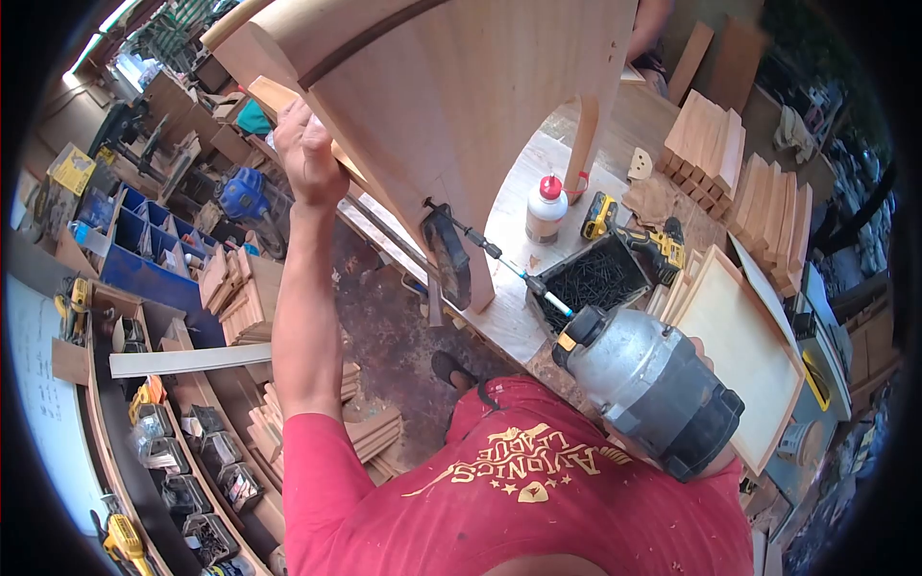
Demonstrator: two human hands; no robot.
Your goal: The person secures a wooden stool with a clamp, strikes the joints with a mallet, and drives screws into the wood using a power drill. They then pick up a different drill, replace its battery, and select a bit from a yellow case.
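A large curved wooden furniture piece (451,106) stands tilted over the workbench. My left hand (309,154) is closed around its left edge, fingers partly hidden behind the wood. My right hand (704,355), mostly hidden behind the tool, grips a grey and black impact driver (653,384). From the driver a long bit (495,252) reaches to the lower part of the wood, with a dark screw (432,204) at its tip. Just below the screw, a bar clamp (448,259) has its black jaw against the wood. A black bin of screws (595,278) lies beneath the bit.
A glue bottle (547,209) and a yellow drill (663,248) are on the workbench (523,331). Stacked wooden blocks (706,149) and framed panels (740,355) lie rightward. Shelves of bins (182,494) stand at left. Another person's arm (648,24) shows at the top.
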